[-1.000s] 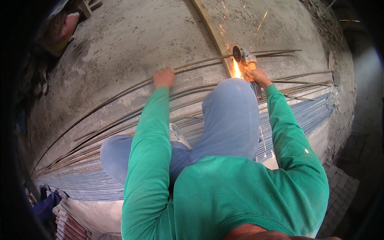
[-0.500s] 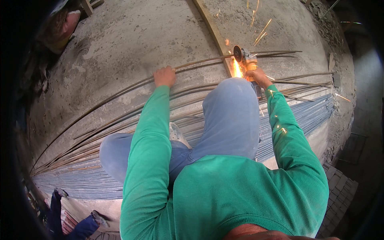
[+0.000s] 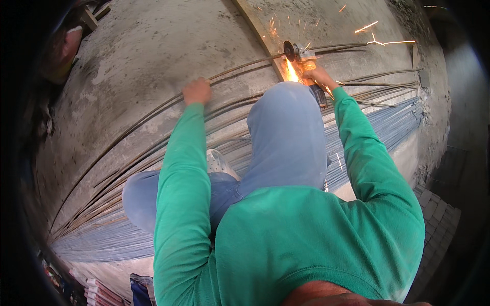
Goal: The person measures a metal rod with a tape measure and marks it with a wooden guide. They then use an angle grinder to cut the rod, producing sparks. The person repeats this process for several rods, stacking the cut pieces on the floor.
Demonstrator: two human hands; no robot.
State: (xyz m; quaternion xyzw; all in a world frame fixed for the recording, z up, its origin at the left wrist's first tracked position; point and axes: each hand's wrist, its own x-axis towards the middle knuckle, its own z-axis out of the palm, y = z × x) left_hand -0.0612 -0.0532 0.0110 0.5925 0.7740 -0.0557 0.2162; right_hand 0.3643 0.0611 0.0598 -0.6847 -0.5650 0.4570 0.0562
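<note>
My left hand (image 3: 197,91) is closed around a long brown rebar (image 3: 240,67), left of the cutting point. In my right hand (image 3: 319,76) is an orange and black angle grinder (image 3: 307,65), gripped by its body. The grinder's dark cutting disc (image 3: 290,51) stands upright against the rebar, close to where the bar passes over a wooden plank (image 3: 252,21). A bright jet of sparks (image 3: 291,72) shoots from the disc toward my raised knee, and loose sparks fly beyond and to the right. My fingers are partly hidden in both grips.
Brown rebars (image 3: 224,113) and a wide bundle of grey bars (image 3: 107,239) run under and beside my legs. Stacked blocks (image 3: 436,217) stand at the lower right. A bucket-like container (image 3: 66,51) is at the upper left. Dark blue cloth (image 3: 142,288) shows at the lower left.
The whole view has shifted slightly, so hands and grinder appear higher and further left. Sparks keep flying in a different spread. The dark-trousered legs at lower left have mostly left view.
</note>
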